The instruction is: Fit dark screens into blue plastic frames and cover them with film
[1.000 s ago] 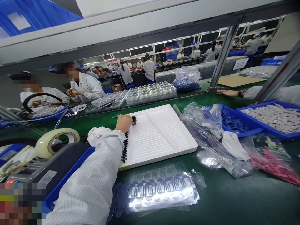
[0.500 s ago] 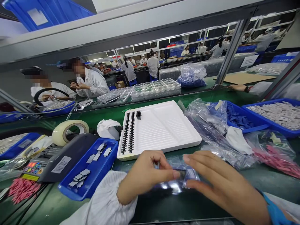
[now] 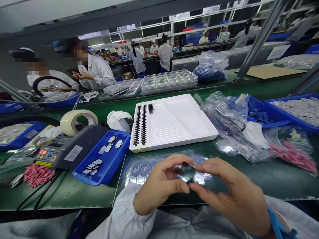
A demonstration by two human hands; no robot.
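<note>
A small dark, glossy flat piece point(image 3: 187, 173) is held up between my two hands, above the near edge of the bench. My left hand point(image 3: 165, 181) pinches it from the left with thumb and fingers. From the right, the thumb and fingertips of my right hand point(image 3: 225, 189) grip its edge. Beneath and behind them lies a clear plastic sheet with blue-outlined shapes point(image 3: 139, 168). Beyond the sheet sits a white foam tray point(image 3: 179, 124), with two columns of black parts point(image 3: 144, 124) and a short stack on its left side.
On the left are a blue bin point(image 3: 106, 162) with small white pieces, a tape roll point(image 3: 78, 121), a grey device point(image 3: 77, 152) and pink pieces point(image 3: 37, 174). Plastic bags point(image 3: 226, 126) and blue bins stand right. Several people in white work beyond.
The view has tilted down. The dark piece is raised and turned, and my right hand has closed in from beside it onto its edge.
</note>
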